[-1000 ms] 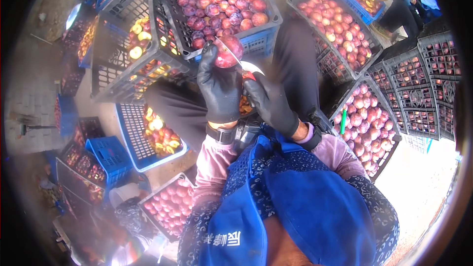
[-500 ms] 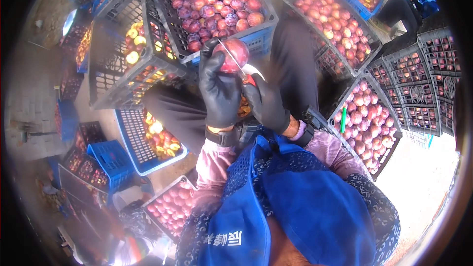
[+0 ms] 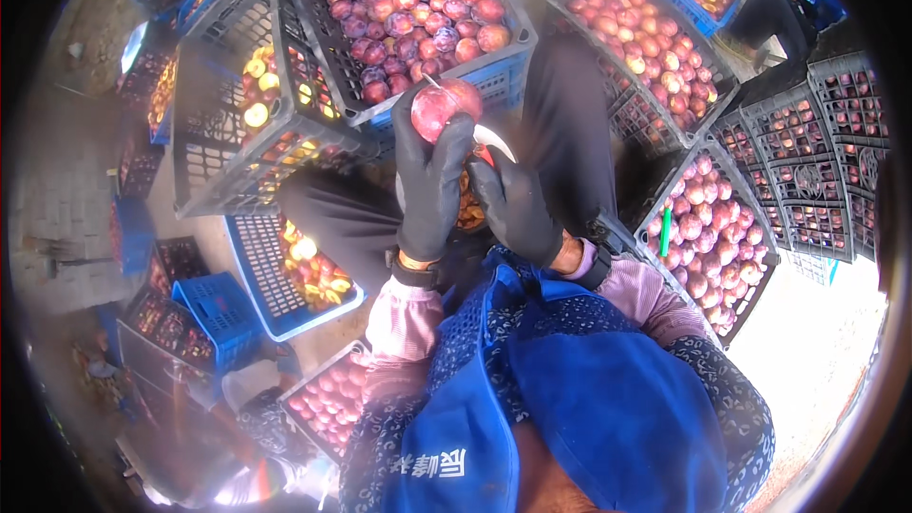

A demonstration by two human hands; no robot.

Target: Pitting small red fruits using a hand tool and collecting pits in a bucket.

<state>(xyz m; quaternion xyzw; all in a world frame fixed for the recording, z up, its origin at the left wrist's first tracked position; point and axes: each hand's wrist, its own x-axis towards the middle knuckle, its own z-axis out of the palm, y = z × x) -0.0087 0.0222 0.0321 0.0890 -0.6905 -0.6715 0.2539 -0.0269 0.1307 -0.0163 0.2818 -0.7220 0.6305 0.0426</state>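
My left hand [image 3: 429, 180], in a black glove, grips a round red fruit [image 3: 445, 104] held up above my lap. My right hand [image 3: 518, 204], also black-gloved, sits just right of it and holds a small knife whose pale blade [image 3: 494, 141] lies against the fruit's right side. A thin stalk sticks up from the fruit's top. Both hands hover over my dark trousers, with something orange-brown partly hidden between them. My blue apron [image 3: 570, 399] fills the lower middle.
A crate of red fruit [image 3: 418, 0] stands straight ahead. More full crates sit at right [image 3: 655, 47] and lower right [image 3: 708, 228]. Left, a black crate [image 3: 247, 104] and a blue tray [image 3: 294, 266] hold cut yellow fruit. Another person crouches at lower left [image 3: 218, 446].
Both hands have lifted slightly with the fruit. The view has shifted a little, so the crates sit slightly higher and further left.
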